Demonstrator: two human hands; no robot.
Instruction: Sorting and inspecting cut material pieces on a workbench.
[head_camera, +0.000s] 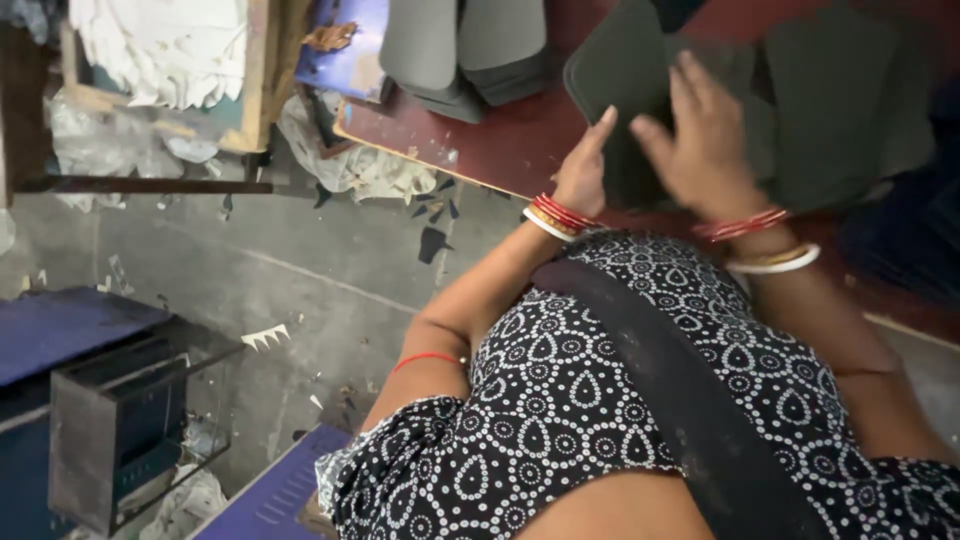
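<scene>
My left hand (582, 172), red and white bangles at its wrist, grips the near edge of a dark grey soft sheet (620, 70) with one finger pointing up along it. My right hand (705, 140), also bangled, lies on top of the same sheet with its fingers spread. The sheet rests on a dark red table (500, 140). More dark sheets (840, 100) overlap to the right of my hands. My black-and-white patterned garment and a black strap fill the lower frame.
A stack of lighter grey sheets (460, 50) sits at the table's far left. White cut pieces (160, 45) lie in a wooden tray at top left. Crumpled plastic (350, 165) and dark scraps (430, 240) litter the concrete floor. A metal box (120, 430) stands at lower left.
</scene>
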